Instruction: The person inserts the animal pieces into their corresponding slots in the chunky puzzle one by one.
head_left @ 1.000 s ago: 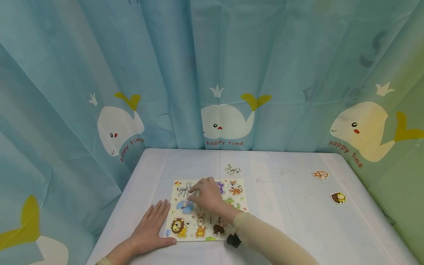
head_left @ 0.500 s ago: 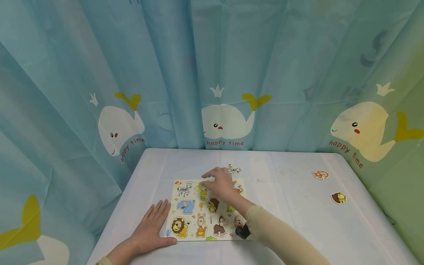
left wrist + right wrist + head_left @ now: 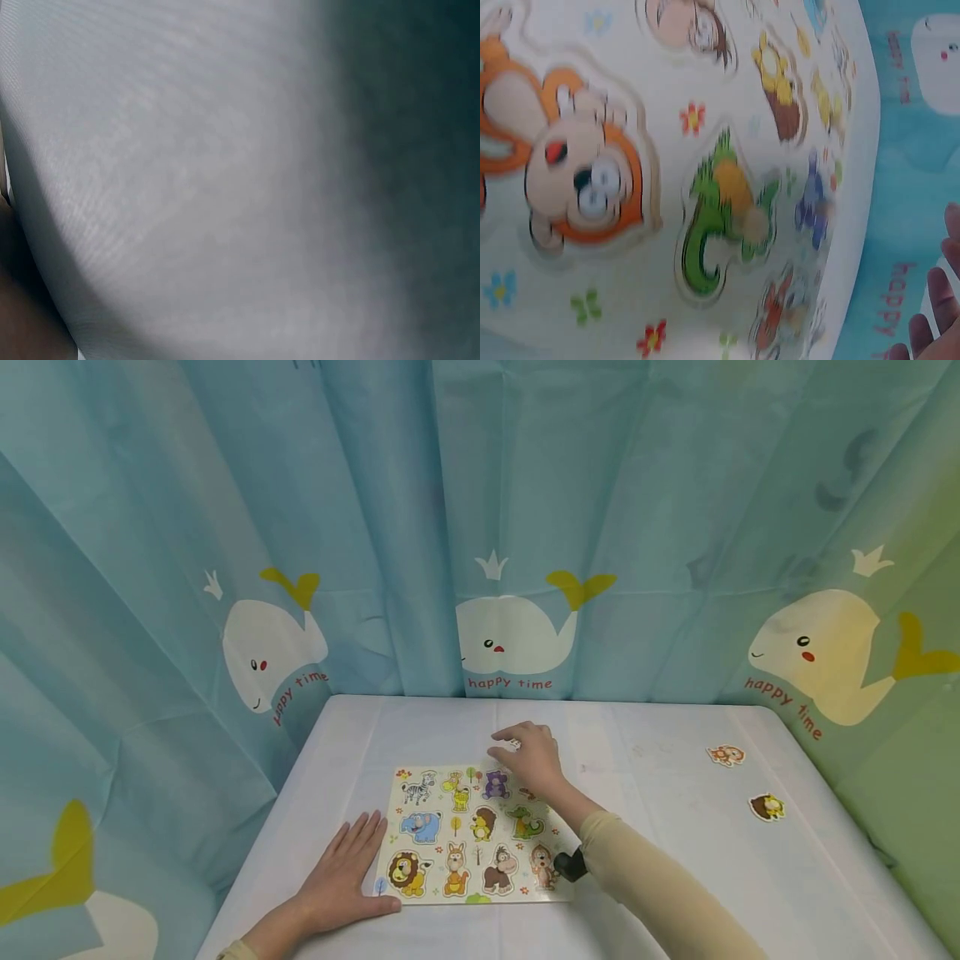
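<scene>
A cream animal puzzle board (image 3: 442, 900) lies on the white table. Flat beside its left edge rests my left hand (image 3: 337, 877), fingers spread, fingertips and thumb at the board. My right hand (image 3: 534, 756) is beyond the board's far edge, over a zebra puzzle piece (image 3: 513, 744), most of which it hides. Thumb and fingers are apart around the bit that shows; in the right wrist view the fingers (image 3: 941, 300) are spread at the right edge. The board's pictures include a zebra (image 3: 418, 788), an elephant (image 3: 421, 827) and a crocodile (image 3: 525, 823).
On the table's right side lie a monkey piece (image 3: 726, 756) and a hedgehog piece (image 3: 767, 808). A black wrist camera (image 3: 572, 865) sits under the right sleeve. A blue whale-print curtain (image 3: 390, 568) hangs behind the table (image 3: 637, 827). The left wrist view shows only blurred cloth.
My right hand has moved from above the board, away and to the right, to the zebra piece past the far edge. The left hand has stayed where it was.
</scene>
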Demonstrator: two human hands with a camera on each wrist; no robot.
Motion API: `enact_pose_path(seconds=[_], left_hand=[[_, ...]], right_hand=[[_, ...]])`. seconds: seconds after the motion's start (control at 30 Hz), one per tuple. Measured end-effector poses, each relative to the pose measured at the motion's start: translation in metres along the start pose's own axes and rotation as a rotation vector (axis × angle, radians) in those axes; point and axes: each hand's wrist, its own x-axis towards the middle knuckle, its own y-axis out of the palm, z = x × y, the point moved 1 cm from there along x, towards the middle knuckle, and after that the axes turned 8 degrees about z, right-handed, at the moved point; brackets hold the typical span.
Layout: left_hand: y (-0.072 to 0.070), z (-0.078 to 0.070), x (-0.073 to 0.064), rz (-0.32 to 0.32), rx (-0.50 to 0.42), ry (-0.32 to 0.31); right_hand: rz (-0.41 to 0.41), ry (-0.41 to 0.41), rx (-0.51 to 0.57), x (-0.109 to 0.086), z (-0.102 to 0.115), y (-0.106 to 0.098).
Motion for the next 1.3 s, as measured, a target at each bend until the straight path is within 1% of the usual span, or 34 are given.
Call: enact_pose_path(seconds=[0.23, 0.43, 0.63, 0.73, 0.87, 1.1, 1.3], left_hand=[[-0.002, 0.000, 0.001, -0.004, 0.002, 0.005], [-0.001, 0.000, 0.001, -0.014, -0.018, 0.013], [0.001, 0.000, 0.000, -0.029, -0.024, 0.016], [0.001, 0.000, 0.001, -0.017, -0.030, 0.013], [0.002, 0.001, 0.001, 0.010, -0.026, -0.007], [0.003, 0.003, 0.000, -0.021, 0.000, 0.005], [0.002, 0.002, 0.001, 0.012, -0.011, -0.007]], right_hand=[[-0.052, 0.079, 0.046, 0.005, -0.015, -0.017], [-0.073, 0.152, 0.027, 0.007, -0.031, -0.023], [-0.094, 0.189, 0.002, 0.009, -0.042, -0.024], [-0.101, 0.206, -0.007, 0.010, -0.047, -0.024], [-0.093, 0.234, -0.025, 0.010, -0.055, -0.022], [-0.081, 0.285, -0.042, 0.012, -0.064, -0.015], [-0.100, 0.318, -0.078, 0.013, -0.062, -0.008]])
